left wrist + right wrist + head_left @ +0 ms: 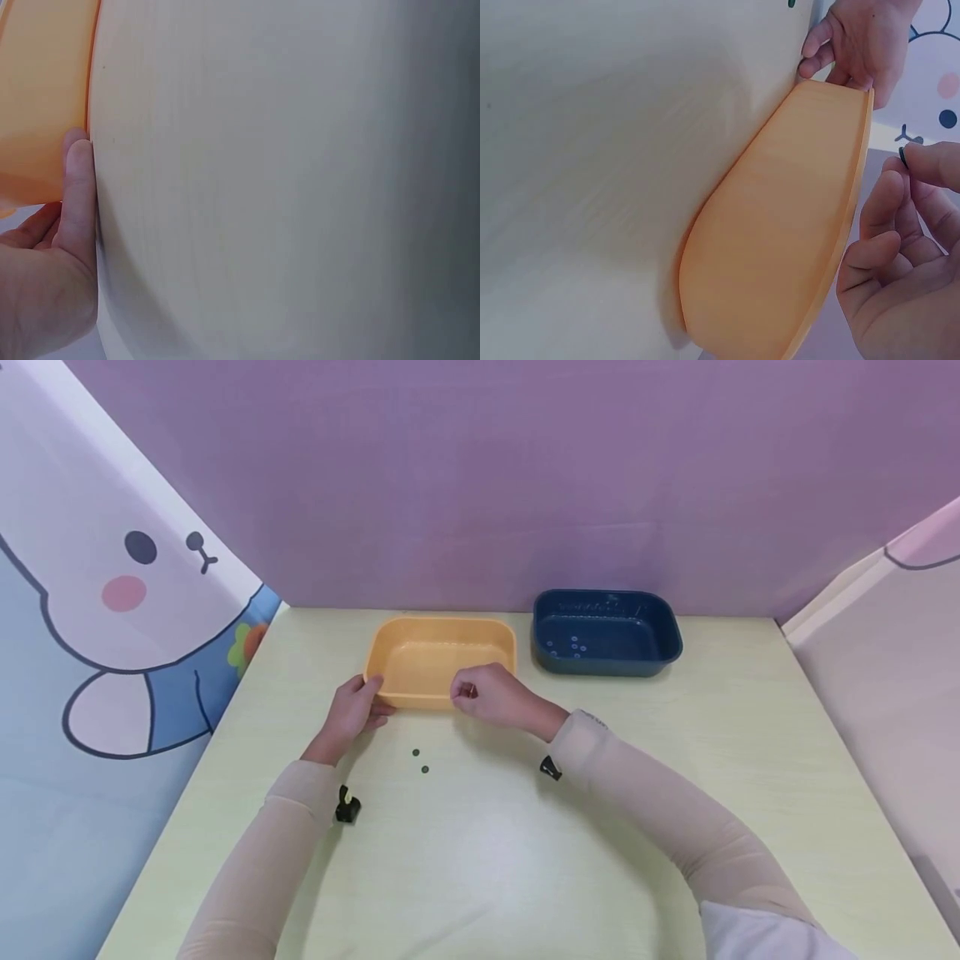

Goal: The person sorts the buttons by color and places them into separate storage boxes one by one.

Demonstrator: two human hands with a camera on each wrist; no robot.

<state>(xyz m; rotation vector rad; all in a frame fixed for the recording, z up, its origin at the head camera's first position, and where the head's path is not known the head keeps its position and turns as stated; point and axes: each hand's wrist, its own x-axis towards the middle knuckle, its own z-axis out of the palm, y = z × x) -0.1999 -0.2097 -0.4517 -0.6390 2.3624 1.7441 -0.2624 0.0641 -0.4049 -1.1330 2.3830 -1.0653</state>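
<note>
A yellow tray stands toward the back of the table. My left hand grips its near left corner, thumb at the rim and fingers around the outside. Over the tray's near right edge, my right hand pinches a small dark button between thumb and index finger; the right wrist view shows it edge-on. On the table in front of the tray lie two small dark green buttons, a farther button and a nearer button. The part of the tray behind my right hand is hidden in the head view.
To the right of the yellow tray stands a dark blue tray with several small round buttons in its left part. A purple backdrop rises behind the table, and printed panels flank both sides. Black wrist cameras sit under both sleeves.
</note>
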